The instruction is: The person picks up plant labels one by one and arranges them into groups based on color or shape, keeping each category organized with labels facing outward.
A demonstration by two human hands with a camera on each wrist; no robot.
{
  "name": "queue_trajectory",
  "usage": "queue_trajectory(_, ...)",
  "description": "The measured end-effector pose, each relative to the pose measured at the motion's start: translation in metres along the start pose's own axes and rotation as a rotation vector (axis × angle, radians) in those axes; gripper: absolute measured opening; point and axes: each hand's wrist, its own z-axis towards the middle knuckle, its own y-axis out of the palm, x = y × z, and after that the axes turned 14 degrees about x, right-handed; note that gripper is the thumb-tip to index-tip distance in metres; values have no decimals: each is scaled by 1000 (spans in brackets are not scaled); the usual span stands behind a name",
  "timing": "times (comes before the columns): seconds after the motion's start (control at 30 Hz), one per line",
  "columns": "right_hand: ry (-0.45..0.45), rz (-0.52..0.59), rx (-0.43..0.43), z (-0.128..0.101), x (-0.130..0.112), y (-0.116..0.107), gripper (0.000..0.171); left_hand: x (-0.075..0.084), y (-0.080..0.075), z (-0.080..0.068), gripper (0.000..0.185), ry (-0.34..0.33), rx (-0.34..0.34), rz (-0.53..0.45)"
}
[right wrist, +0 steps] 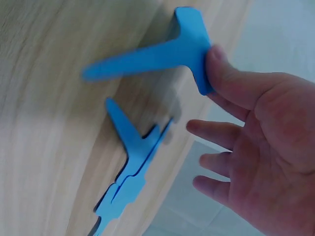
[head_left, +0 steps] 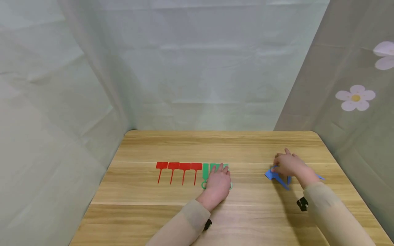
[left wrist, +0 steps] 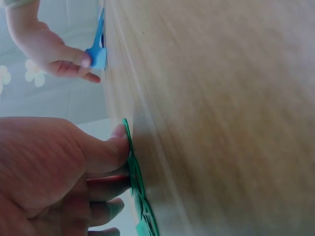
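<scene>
My right hand point(head_left: 288, 165) pinches a blue T-shaped plant label point(right wrist: 189, 46) by its wide head, between thumb and index finger; its other fingers are spread. Below it, in the right wrist view, several more blue plant labels point(right wrist: 129, 189) lie overlapping on the wood. My left hand point(head_left: 219, 184) rests over a row of green tags point(head_left: 205, 171) with ring-shaped ends, hiding part of them. Seen from the left wrist, its thumb point(left wrist: 115, 147) and fingers touch the green tags, the fingers fairly straight. Left of this hand lie several red T-shaped plant labels point(head_left: 185, 166), side by side with stems toward me.
Everything lies on a wood-grain table point(head_left: 138, 218). Pale cloth point(head_left: 197, 75) hangs behind and at both sides, close to the table edges. White flowers point(head_left: 355, 98) are printed on the right cloth. A black strap point(head_left: 302, 204) shows under the right sleeve.
</scene>
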Motion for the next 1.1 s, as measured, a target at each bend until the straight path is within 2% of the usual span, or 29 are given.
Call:
queue_trajectory(0.13,-9,97,-17,0,-3,-6,24,0,-1,0,53,2,-9,5)
queue_trajectory(0.27,-10,212,6,1,-11,-7,31,0,-1,0,53,-1,-13,-3)
queue_trajectory(0.37,22,328,36,3,-20,-4,34,0,0,0,53,-8,-6,-12)
queue_trajectory(0.5,108,421,81,6,-32,4,43,0,1,0,53,-9,2,-14)
queue_trajectory(0.7,186,470,140,15,-48,20,40,-2,2,0,55,-19,4,-43)
queue_trajectory(0.87,219,461,177,22,-59,30,38,-3,1,0,55,-20,7,-61)
queue_trajectory(1.1,211,440,220,27,-73,44,36,-3,-1,0,56,-14,16,-67)
